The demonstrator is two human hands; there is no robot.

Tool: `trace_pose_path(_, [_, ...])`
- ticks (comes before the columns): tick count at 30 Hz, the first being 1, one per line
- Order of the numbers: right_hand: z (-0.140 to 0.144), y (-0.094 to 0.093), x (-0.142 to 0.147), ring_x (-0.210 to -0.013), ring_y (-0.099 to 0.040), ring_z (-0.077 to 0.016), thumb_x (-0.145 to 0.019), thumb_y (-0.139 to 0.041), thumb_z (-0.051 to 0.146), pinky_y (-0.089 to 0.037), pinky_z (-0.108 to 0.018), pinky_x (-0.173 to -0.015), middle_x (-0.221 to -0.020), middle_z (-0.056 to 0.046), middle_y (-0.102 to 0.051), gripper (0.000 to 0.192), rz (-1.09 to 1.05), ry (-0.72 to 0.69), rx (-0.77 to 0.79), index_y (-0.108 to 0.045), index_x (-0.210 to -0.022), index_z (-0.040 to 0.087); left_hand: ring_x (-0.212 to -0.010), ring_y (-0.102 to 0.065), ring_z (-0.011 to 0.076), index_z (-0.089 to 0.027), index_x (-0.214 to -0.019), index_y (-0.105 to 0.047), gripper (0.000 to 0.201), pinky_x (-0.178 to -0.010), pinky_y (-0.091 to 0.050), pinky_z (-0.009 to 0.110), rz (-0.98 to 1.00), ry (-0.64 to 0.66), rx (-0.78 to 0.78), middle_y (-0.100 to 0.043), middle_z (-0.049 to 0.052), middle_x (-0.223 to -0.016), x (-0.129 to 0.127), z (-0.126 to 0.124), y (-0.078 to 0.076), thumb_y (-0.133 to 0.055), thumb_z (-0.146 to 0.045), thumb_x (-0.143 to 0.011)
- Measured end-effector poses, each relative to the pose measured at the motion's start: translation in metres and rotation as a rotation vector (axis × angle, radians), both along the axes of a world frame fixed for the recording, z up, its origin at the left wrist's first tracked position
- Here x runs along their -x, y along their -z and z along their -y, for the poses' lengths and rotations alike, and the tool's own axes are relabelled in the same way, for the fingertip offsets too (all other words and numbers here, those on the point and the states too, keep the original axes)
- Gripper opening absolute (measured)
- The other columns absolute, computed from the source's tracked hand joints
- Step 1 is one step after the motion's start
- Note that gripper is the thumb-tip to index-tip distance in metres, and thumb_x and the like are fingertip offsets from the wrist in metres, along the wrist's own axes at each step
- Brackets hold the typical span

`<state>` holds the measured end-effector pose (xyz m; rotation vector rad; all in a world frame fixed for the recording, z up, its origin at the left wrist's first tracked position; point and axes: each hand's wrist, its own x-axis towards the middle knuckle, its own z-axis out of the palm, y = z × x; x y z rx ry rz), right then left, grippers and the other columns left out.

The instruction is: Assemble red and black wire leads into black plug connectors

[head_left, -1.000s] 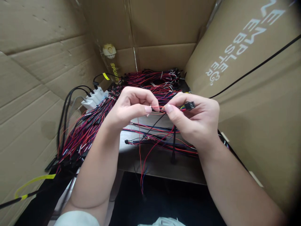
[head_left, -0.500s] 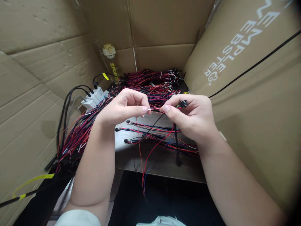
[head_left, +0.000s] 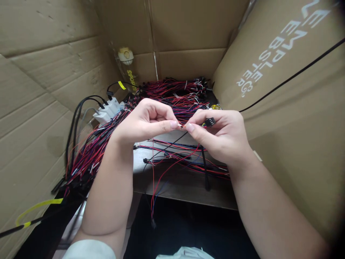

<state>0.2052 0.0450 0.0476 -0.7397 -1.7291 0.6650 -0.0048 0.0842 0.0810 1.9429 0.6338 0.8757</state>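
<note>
Here, centre of frame: left hand (head_left: pixel 145 124) and right hand (head_left: pixel 223 138), fingertips meeting.
Left hand: closed, pinching thin wires (head_left: pixel 161 172).
Right hand: closed on the black connector (head_left: pixel 209 122).
Wires: probably light, limp, easily kinked; best gripped near the connector.
Tabletop (head_left: pixel 183 187): wire bundles (head_left: pixel 172 93), upper centre.

Wire bundles (head_left: pixel 172 91) lie on the surface (head_left: pixel 185 187); left of them sits a power strip (head_left: pixel 109 111), behind them a bottle (head_left: pixel 126 66), cardboard walls (head_left: pixel 283 108) all around.
</note>
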Motion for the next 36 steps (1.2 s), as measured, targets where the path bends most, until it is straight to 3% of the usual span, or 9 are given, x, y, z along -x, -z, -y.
trace_pose_path(27, [-0.0009,0.0022,0.0008,-0.057,-0.054,-0.0120,-0.088,-0.071,0.012,-0.041,-0.026,-0.055,-0.065,0.003,-0.063,0.012,0.042,-0.001,-0.043,-0.072,-0.077,0.018,-0.044,-0.035,0.0040,-0.012,-0.066,-0.070,0.038,-0.039,-0.023,0.019,-0.059,-0.038,-0.029,-0.048,-0.003,-0.050,-0.0021,0.0013,0.0017,-0.085,-0.045,-0.079])
trace_pose_path(36, [-0.0022,0.0017,0.0007,-0.057,-0.055,-0.0125,-0.089,-0.072,0.018,-0.041,-0.025,-0.054,-0.064,0.001,-0.065,0.012,0.031,0.009,0.003,-0.075,-0.078,0.015,-0.046,-0.044,0.0064,-0.013,-0.073,-0.077,0.028,-0.042,-0.031,0.019,-0.020,-0.063,-0.044,-0.057,0.000,-0.052,-0.0018,-0.0024,0.0052,-0.084,-0.039,-0.078])
